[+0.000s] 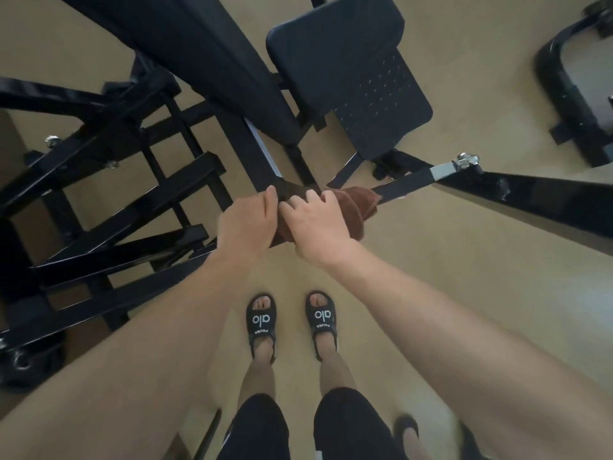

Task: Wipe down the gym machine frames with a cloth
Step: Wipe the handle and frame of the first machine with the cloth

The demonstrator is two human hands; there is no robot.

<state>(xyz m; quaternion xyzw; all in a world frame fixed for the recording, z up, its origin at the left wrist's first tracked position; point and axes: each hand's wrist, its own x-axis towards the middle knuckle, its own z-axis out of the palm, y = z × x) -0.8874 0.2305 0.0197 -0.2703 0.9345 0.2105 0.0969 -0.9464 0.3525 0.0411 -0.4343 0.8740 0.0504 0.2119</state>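
I looked straight down and had both hands at the black frame bar [406, 182] of the gym machine. My right hand [318, 224] lay on top of the brown cloth [356, 202], fingers curled over it, a grip clamped on the cloth where it was draped over the bar. My left hand [245, 224] sat just beside it on the same bar, touching the cloth's dark edge with the thumb up at the bar and the fingers wrapped round out of sight, a grip closed on the bar as far as I could see. Beyond the bar sat the dark padded seat [348, 71]. Left of the bar ran the black crossbars [132, 194] of the frame. Below the bar, my two black sandals [262, 322] stood on the tan floor [464, 293].
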